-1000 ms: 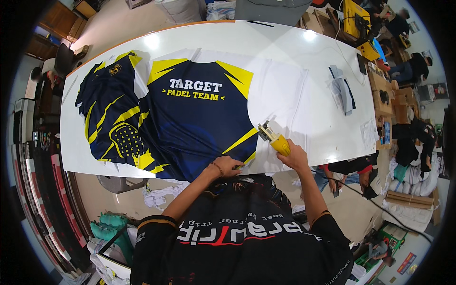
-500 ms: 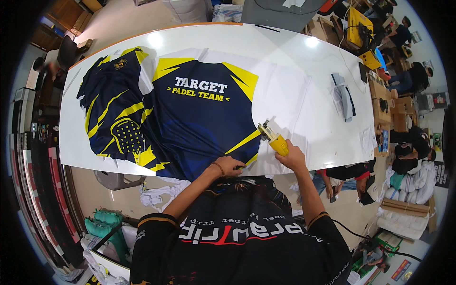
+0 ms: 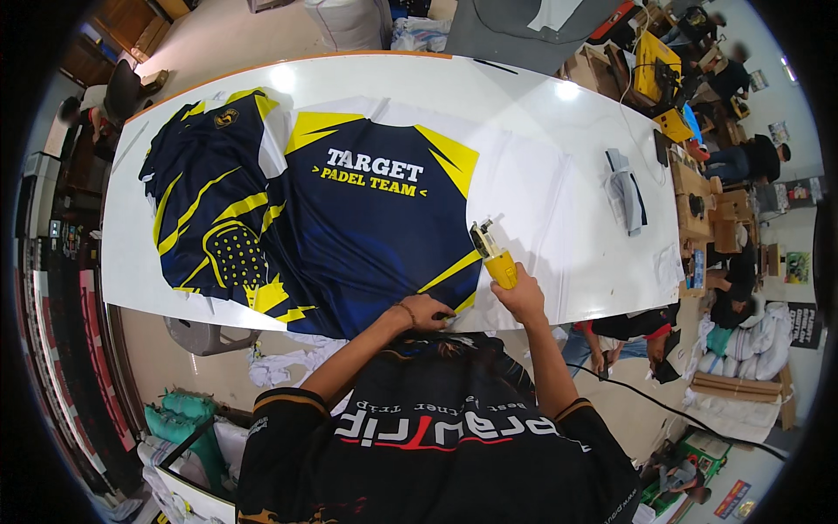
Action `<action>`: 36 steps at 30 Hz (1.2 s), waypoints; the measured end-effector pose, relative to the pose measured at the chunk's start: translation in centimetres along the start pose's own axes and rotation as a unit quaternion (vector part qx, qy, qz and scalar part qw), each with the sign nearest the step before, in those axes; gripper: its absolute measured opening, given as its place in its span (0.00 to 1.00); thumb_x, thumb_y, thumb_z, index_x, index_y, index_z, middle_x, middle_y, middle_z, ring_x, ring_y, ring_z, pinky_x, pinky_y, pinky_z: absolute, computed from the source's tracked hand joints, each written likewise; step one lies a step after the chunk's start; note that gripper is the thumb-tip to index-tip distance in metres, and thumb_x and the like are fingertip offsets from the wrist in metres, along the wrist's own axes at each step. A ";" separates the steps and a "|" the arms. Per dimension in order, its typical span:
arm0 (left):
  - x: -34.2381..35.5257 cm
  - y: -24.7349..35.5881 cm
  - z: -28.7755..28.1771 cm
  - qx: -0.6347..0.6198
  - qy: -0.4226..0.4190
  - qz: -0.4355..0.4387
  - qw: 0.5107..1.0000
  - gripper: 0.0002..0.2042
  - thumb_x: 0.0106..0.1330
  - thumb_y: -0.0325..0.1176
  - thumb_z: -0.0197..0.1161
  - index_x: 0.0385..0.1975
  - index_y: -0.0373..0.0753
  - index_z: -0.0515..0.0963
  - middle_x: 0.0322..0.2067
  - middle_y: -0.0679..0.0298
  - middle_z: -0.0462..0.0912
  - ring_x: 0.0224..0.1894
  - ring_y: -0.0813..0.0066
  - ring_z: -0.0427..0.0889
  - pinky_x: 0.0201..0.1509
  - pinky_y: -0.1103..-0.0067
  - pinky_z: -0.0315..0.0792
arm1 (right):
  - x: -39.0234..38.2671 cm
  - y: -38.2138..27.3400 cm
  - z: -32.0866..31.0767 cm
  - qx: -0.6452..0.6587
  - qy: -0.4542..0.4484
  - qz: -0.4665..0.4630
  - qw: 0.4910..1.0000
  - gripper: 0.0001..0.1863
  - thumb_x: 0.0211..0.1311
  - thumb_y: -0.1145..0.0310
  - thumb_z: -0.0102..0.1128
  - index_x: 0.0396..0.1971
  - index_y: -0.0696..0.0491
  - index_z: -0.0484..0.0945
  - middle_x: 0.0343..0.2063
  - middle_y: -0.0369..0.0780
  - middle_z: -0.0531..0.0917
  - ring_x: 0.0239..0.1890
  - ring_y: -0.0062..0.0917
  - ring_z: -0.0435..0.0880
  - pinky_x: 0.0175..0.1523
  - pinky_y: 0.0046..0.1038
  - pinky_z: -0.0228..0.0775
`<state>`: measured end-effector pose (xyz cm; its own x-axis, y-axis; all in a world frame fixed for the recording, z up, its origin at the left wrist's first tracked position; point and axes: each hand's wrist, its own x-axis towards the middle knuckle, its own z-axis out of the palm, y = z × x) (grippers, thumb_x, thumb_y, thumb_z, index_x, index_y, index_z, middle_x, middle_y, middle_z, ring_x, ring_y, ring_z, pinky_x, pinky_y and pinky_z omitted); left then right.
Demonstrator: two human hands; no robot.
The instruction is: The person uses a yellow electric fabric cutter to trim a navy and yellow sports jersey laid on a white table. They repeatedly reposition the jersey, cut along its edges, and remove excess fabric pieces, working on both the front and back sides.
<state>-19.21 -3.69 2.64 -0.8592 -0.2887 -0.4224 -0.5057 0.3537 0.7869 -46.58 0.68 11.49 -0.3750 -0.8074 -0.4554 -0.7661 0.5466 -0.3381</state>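
Note:
A navy and yellow printed jersey panel (image 3: 362,236) lies on white sheets, its right edge curving past a yellow electric cutting tool (image 3: 498,266). My right hand (image 3: 524,297) is closed round the tool's body, with the metal head at that edge. My left hand (image 3: 423,313) is closed on the panel's near right corner, its fingertips on a small dark and yellow item I cannot make out. A second navy and yellow piece (image 3: 205,210), crumpled, lies to the left.
The white table (image 3: 602,279) carries folded grey strips (image 3: 624,192) on the right. Beyond are cluttered workbenches (image 3: 698,179) and several co-workers (image 3: 746,162). White scraps (image 3: 284,362) lie on the floor, a black cable (image 3: 672,410) runs at lower right, and sacks (image 3: 188,424) stand at lower left.
My right hand has moved the cutting tool a little away from me along the panel's curved edge and tilted it more upright. The whole view has shifted slightly; my left hand stays at the corner.

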 end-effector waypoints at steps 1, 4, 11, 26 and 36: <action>0.1 -0.2 -0.1 0.000 -0.006 0.006 1.000 0.23 0.69 0.54 0.65 0.62 0.57 0.85 0.44 0.54 0.92 0.44 0.50 0.90 0.54 0.59 0.82 | -0.1 -0.6 0.1 0.003 0.003 0.007 1.000 0.33 0.55 0.42 0.71 0.50 0.53 0.77 0.37 0.55 0.90 0.43 0.55 0.89 0.48 0.50 0.81; 0.4 -0.8 -0.2 -0.006 -0.011 0.022 1.000 0.23 0.69 0.53 0.65 0.61 0.56 0.85 0.45 0.55 0.92 0.47 0.51 0.90 0.57 0.60 0.82 | -0.4 -2.1 0.4 0.017 0.009 0.030 0.999 0.33 0.55 0.43 0.71 0.51 0.53 0.76 0.39 0.55 0.89 0.44 0.55 0.89 0.50 0.51 0.81; 1.6 -2.8 0.0 -0.034 -0.022 0.076 0.996 0.23 0.70 0.52 0.67 0.62 0.54 0.85 0.45 0.52 0.91 0.45 0.49 0.90 0.57 0.61 0.81 | 0.0 -5.1 1.5 0.042 0.038 0.074 0.996 0.33 0.57 0.43 0.70 0.53 0.53 0.76 0.41 0.54 0.89 0.47 0.54 0.89 0.52 0.51 0.80; 2.2 -3.7 -1.0 -0.059 -0.084 0.093 0.990 0.26 0.72 0.53 0.66 0.65 0.50 0.83 0.38 0.54 0.92 0.39 0.54 0.91 0.48 0.65 0.82 | 4.0 -10.3 3.0 0.080 0.068 0.149 0.983 0.36 0.57 0.42 0.70 0.53 0.58 0.75 0.46 0.57 0.88 0.51 0.56 0.88 0.56 0.51 0.80; 2.5 -4.6 -0.9 -0.095 -0.083 0.119 0.985 0.28 0.72 0.54 0.66 0.66 0.46 0.82 0.38 0.53 0.92 0.40 0.53 0.91 0.49 0.65 0.82 | 7.0 -13.2 2.1 0.099 0.099 0.160 0.977 0.36 0.57 0.43 0.70 0.51 0.62 0.77 0.45 0.59 0.88 0.51 0.54 0.89 0.56 0.49 0.81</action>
<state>-18.94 -6.85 -1.61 -0.9603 -0.0631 -0.2718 -0.2790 0.2170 0.9355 -37.98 -11.68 11.04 -0.6872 -0.6054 -0.4016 -0.4856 0.7939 -0.3659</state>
